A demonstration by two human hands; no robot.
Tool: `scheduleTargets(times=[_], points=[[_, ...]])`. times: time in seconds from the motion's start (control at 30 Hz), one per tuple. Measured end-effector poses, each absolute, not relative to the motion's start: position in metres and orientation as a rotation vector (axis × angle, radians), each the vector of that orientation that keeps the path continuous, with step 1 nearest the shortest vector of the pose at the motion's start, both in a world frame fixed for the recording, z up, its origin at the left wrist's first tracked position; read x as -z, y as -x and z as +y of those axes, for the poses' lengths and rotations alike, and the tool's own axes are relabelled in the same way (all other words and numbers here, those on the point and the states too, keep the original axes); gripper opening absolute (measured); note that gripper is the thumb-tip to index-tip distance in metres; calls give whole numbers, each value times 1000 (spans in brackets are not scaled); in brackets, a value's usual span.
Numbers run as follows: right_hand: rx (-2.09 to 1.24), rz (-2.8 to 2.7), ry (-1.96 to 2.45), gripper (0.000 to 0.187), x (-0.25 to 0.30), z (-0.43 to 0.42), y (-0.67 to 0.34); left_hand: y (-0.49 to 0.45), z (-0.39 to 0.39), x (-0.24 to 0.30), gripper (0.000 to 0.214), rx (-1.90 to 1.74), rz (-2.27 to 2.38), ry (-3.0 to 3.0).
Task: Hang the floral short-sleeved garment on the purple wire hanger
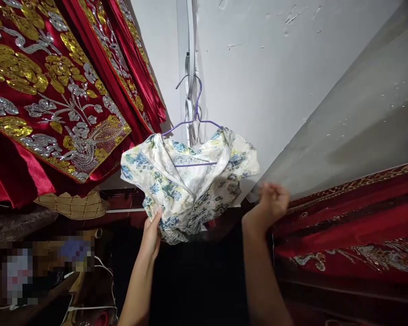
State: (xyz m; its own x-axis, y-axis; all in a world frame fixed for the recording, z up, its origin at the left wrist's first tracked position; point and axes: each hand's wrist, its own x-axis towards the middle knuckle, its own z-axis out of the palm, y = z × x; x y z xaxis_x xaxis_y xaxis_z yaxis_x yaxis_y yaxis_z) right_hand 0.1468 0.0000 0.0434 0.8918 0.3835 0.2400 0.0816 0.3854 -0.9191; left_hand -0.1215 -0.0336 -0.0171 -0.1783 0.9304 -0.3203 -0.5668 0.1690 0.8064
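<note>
A short-sleeved white blouse [172,192] with blue, green and yellow flowers hangs on a purple hanger [197,102]. The hanger's hook is up by a white metal strip [190,68] on the wall. My left hand [152,233] is closed on the blouse's lower left side, thumb in front and fingers hidden behind the cloth. To the right of the blouse, apart from it, my right hand [274,201] is raised in the air. Its fingers look bent but are smeared by motion, and nothing shows in them.
Red cloths with gold and silver sequins [54,86] hang at the upper left. A clear plastic sheet [340,131] slants down the right wall above more red embroidered fabric [360,226]. White cables [104,262] and blurred-out items are at the lower left.
</note>
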Motion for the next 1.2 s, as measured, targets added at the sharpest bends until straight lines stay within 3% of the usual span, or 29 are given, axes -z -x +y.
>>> scheduleTargets(times=[0.2, 0.37, 0.53, 0.63, 0.77, 0.9, 1.2], points=[[-1122, -1204, 1390, 30, -7, 17, -48, 110, -41, 15, 45, -1333, 1063, -504], [-1446, -1306, 1388, 42, 15, 23, -58, 126, -40, 17, 42, -1452, 1177, -588], [-1452, -1201, 1392, 54, 28, -16, -66, 116, -47, 29, 52, -1872, 1629, -1039], [-1407, -1208, 1337, 57, 25, -27, -63, 89, -52, 30, 39, -1569, 1471, -1503], [-1337, -1228, 1290, 57, 17, -26, -59, 64, -43, 23, 25, -1258, 1230, -1583], [-1365, -1163, 1241, 48, 12, -27, -62, 63, -31, 16, 9, -1196, 1222, -1620], [-1266, -1314, 1318, 30, -12, -38, -73, 66, -42, 14, 17, -1277, 1234, -1469]])
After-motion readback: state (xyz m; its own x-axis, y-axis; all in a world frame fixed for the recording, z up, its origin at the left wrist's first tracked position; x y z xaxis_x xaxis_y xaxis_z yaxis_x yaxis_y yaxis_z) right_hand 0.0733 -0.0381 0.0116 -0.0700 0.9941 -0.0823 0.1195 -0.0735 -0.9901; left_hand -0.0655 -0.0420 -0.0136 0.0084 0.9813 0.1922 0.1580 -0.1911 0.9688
